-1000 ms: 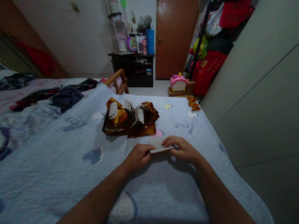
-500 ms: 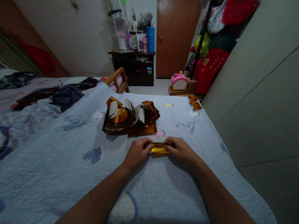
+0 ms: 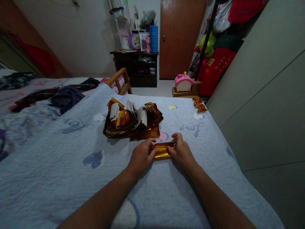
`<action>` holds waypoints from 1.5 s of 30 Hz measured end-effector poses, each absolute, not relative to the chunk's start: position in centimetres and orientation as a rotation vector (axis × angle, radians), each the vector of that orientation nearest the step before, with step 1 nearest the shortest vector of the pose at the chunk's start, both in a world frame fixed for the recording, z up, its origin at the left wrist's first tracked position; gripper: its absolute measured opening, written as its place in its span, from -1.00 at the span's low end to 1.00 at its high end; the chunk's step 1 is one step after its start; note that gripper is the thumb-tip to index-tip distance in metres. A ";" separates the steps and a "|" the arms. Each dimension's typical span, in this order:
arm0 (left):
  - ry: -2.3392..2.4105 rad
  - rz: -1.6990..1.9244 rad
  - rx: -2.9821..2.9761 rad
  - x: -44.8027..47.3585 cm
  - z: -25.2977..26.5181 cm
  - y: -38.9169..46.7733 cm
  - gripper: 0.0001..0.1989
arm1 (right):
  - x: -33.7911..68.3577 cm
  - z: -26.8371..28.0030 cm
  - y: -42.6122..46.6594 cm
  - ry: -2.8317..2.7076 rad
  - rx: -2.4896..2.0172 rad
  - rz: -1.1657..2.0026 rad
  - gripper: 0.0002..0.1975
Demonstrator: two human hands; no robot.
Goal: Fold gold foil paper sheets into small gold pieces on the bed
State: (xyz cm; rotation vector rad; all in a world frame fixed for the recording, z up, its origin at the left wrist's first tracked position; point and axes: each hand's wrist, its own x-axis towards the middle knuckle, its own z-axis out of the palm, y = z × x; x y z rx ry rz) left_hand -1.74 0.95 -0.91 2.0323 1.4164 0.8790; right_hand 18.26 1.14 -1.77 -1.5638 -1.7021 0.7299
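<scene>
A folded sheet of gold foil paper [image 3: 163, 153] lies on the bedspread between my hands, its near and far edges turned up like a shallow trough. My left hand [image 3: 143, 155] grips its left end, thumb along the inside and fingers curled behind. At the right end, my right hand [image 3: 183, 153] holds it with the thumb pressed inside, while its index finger is lifted above the far edge. Just beyond my hands sits a thick, curled pile of gold foil sheets [image 3: 126, 130] with pale backs. Several twisted gold foil pieces [image 3: 199, 105] rest at the far right corner.
A pale blue patterned bedspread [image 3: 100, 184] covers the surface under my hands. Dark clothes [image 3: 65, 98] lie to the left. Past the far edge are a wooden chair [image 3: 120, 81] and a pink toy [image 3: 183, 82]. A pale cabinet [image 3: 267, 105] borders the right side.
The gold foil paper has opened out at its far edge, showing more of its inside. My right hand's fingers have lifted from that edge, and my left hand has shifted slightly.
</scene>
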 end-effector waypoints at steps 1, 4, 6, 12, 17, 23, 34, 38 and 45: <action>1.393 0.886 2.074 -1.8 -0.9 1.0 -0.76 | 18.2 -1.8 1.1 -1.695 -1.572 0.706 -0.56; 1.314 0.874 2.227 -2.0 -1.0 1.0 -0.88 | 18.1 -1.9 1.1 -1.683 -1.582 0.647 -0.57; 1.266 0.849 2.314 -2.0 -1.0 1.0 -0.86 | 18.1 -1.9 1.1 -1.692 -1.567 0.624 -0.63; 1.183 0.866 2.421 -2.1 -1.6 0.8 -0.81 | 18.1 -1.8 1.2 -1.783 -1.538 0.513 -0.80; 1.177 0.898 2.469 -2.2 -1.9 0.8 -0.81 | 18.1 -2.0 1.1 -1.887 -1.550 0.483 -0.88; 1.155 0.965 2.482 -2.2 -1.3 0.7 -0.75 | 18.0 -2.0 1.1 -1.927 -1.571 0.456 -0.88; 1.271 0.779 2.739 -1.3 -1.1 -1.2 -0.83 | 17.9 -2.0 1.1 -1.958 -1.594 0.404 -0.89; 1.334 0.664 2.782 -0.9 -1.1 -1.5 -0.84 | 17.9 -2.0 1.1 -1.966 -1.594 0.400 -0.90; 1.378 0.617 2.787 -0.6 -1.1 -1.6 -0.83 | 18.0 -2.3 1.1 -1.949 -1.562 0.367 -0.89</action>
